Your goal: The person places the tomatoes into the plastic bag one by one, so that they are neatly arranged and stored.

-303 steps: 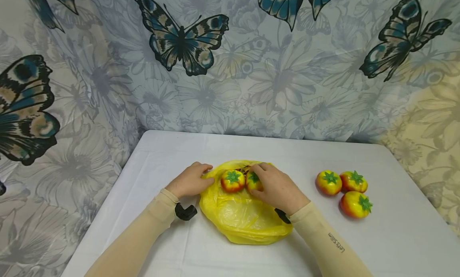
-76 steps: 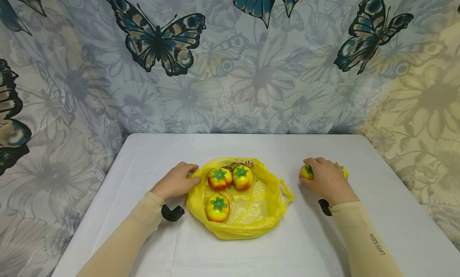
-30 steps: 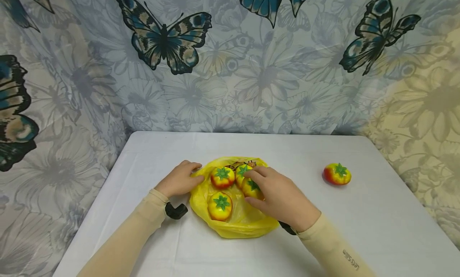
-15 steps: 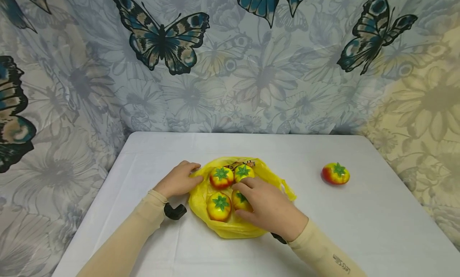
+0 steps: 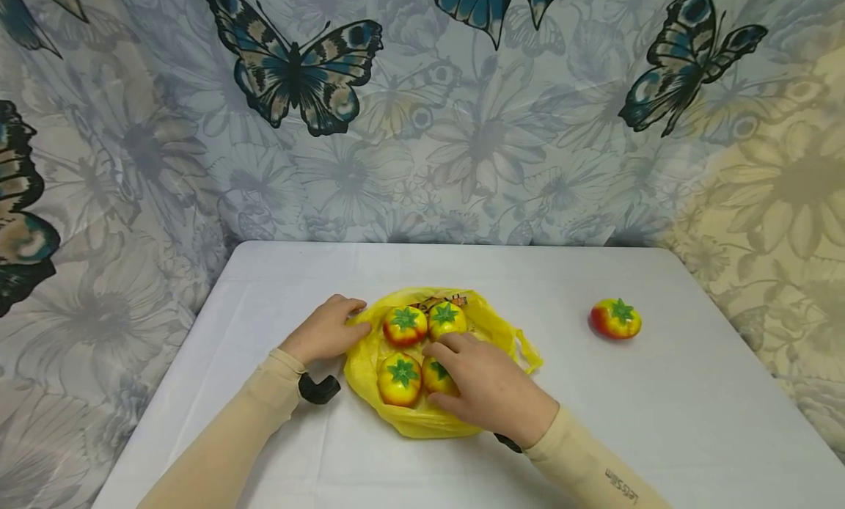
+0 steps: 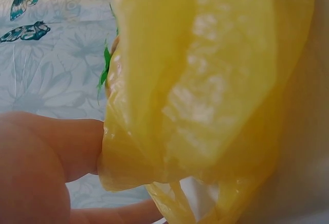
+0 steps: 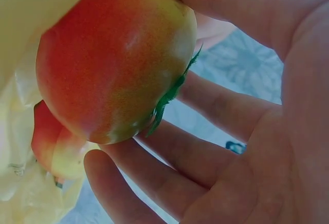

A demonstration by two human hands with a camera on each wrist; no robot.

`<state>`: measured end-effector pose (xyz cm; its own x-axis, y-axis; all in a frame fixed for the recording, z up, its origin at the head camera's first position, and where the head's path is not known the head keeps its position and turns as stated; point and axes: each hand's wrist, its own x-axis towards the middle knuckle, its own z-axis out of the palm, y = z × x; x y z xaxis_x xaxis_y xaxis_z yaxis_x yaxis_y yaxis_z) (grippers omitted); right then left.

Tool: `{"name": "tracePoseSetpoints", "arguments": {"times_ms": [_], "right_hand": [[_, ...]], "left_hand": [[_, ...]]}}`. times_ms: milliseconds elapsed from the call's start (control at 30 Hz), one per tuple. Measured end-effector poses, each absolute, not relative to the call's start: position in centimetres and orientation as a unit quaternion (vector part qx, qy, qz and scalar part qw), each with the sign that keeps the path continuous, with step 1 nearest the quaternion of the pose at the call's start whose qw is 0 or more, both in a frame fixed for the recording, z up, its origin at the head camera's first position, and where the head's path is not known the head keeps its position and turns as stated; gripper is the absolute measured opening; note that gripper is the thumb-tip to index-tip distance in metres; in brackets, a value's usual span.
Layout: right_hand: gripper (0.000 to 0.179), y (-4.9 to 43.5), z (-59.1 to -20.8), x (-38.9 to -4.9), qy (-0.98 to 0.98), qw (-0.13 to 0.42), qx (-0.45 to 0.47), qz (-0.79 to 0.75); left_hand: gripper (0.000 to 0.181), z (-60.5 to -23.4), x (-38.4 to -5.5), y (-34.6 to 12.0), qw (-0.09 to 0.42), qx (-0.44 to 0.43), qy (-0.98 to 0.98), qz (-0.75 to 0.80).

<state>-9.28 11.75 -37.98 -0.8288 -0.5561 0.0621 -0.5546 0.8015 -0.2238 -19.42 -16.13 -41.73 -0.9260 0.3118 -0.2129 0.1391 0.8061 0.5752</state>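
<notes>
A yellow plastic bag (image 5: 508, 340) lies spread with its mouth up near the middle of the table. My left hand (image 5: 325, 328) holds the bag's left rim, and the left wrist view shows the thumb (image 6: 85, 149) at the bag's edge. Inside the bag my right hand (image 5: 491, 384) grips a red-yellow tomato (image 7: 118, 59) with a green leafy top, its thumb and fingers spread around it. Beside it in the bag sit a front-left tomato (image 5: 400, 379), a back-left tomato (image 5: 405, 326) and a back-right tomato (image 5: 447, 320).
One more tomato (image 5: 615, 319) lies on its side on the table's right half. The white-covered table (image 5: 304, 274) ends at a wall cloth (image 5: 488, 142) printed with butterflies and flowers.
Ten seconds ago, three tomatoes lay at the right; now one does. Over the last second my right hand moved its tomato left and nearer inside the bag. My left hand stayed at the rim.
</notes>
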Motion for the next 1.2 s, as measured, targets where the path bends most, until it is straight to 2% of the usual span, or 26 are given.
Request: {"name": "tracePoseSetpoints", "arguments": {"times_ms": [433,1200], "right_hand": [[0.055,11.5,-38.2,-9.4,0.952,0.032,-0.282,-0.114],[0.050,11.7,-39.0,-9.5,0.951,0.040,-0.290,-0.105]], "left_hand": [[0.058,-42.0,-19.6,-16.4,0.149,0.126,0.938,0.287],[0.058,-42.0,-19.6,-16.2,0.151,0.125,0.938,0.287]]}}
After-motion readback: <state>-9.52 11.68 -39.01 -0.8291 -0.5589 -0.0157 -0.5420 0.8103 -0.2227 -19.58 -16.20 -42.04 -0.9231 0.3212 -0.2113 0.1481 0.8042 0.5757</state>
